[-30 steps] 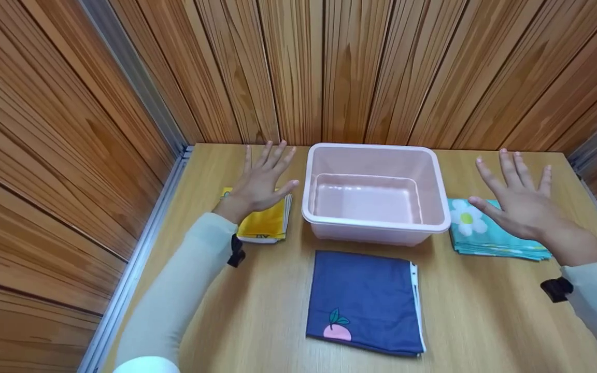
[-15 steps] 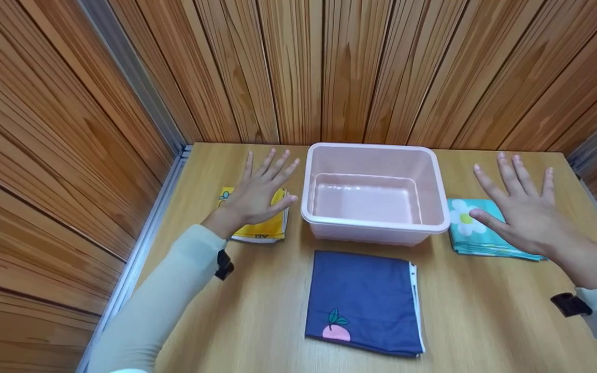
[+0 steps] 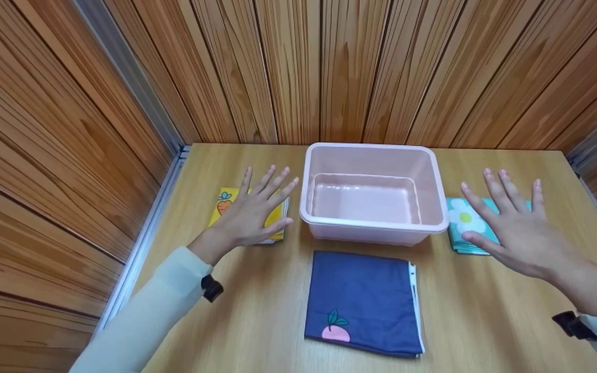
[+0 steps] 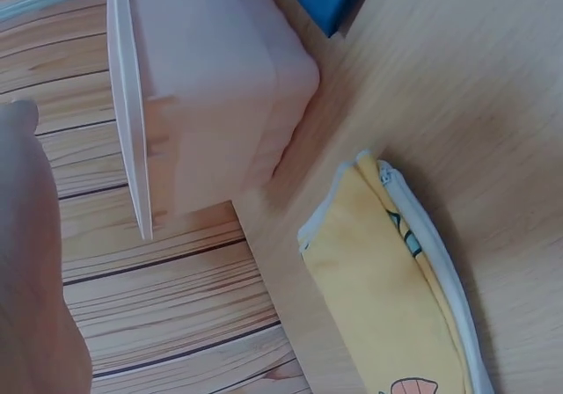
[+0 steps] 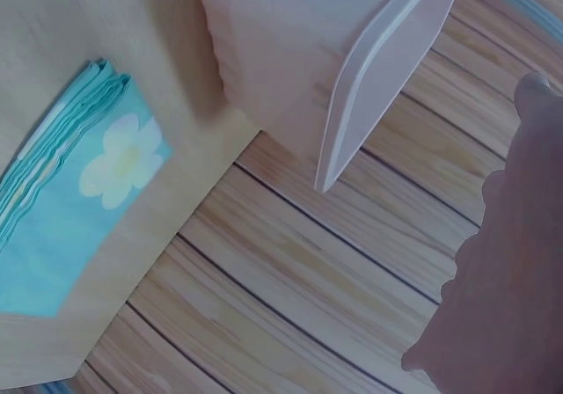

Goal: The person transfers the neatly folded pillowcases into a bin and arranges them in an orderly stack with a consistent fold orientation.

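Left fingers (image 3: 283, 192) (spread) above yellow cloth (image 4: 391, 284)

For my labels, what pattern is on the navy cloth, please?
A round pink motif with green leaves, seen best in the head view.

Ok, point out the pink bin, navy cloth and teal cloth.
Pink bin (image 3: 368, 162): head view, inner back wall.
Navy cloth (image 3: 363, 300): head view, middle of top.
Teal cloth (image 5: 69, 216): right wrist view, plain area.

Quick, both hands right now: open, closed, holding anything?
Left hand: open, fingers spread, holding nothing.
Right hand: open, fingers spread, holding nothing.
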`<act>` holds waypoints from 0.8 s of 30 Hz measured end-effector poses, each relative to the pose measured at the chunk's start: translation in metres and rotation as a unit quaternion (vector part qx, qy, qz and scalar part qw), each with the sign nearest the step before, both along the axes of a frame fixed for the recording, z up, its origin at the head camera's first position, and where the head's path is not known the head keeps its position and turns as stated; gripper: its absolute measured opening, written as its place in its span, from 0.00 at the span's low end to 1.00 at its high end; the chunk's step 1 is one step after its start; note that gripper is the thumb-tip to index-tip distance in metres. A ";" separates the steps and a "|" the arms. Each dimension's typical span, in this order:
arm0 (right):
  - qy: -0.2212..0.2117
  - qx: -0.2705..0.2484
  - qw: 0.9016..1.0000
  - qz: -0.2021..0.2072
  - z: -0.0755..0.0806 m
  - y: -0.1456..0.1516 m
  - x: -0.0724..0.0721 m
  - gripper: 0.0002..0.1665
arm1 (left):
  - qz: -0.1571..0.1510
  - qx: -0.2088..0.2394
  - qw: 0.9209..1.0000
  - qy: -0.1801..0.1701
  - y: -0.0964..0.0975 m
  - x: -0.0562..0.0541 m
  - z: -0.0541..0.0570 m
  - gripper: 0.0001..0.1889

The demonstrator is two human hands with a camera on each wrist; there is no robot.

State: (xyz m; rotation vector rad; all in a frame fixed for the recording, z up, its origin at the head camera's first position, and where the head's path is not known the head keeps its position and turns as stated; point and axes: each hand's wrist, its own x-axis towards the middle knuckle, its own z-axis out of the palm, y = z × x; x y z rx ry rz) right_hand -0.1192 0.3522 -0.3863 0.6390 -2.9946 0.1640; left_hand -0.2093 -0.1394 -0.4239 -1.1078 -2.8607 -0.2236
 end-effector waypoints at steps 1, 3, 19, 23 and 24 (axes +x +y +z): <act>0.003 -0.001 1.000 0.004 0.000 -0.001 0.002 0.51 | -0.002 0.000 1.000 0.001 0.000 0.002 -0.001 0.41; 0.008 -0.003 1.000 0.015 -0.001 -0.003 0.005 0.51 | -0.004 -0.001 1.000 0.002 0.000 0.006 -0.002 0.41; 0.007 -0.002 0.999 0.043 -0.022 -0.021 0.033 0.51 | -0.032 0.012 0.999 -0.040 0.000 0.040 -0.018 0.42; 0.000 -0.001 0.999 0.039 -0.028 -0.023 0.038 0.52 | -0.030 0.004 0.998 -0.058 0.000 0.047 -0.027 0.42; -0.001 -0.002 0.999 0.039 -0.030 -0.023 0.039 0.52 | -0.028 0.005 0.998 -0.064 -0.001 0.048 -0.029 0.42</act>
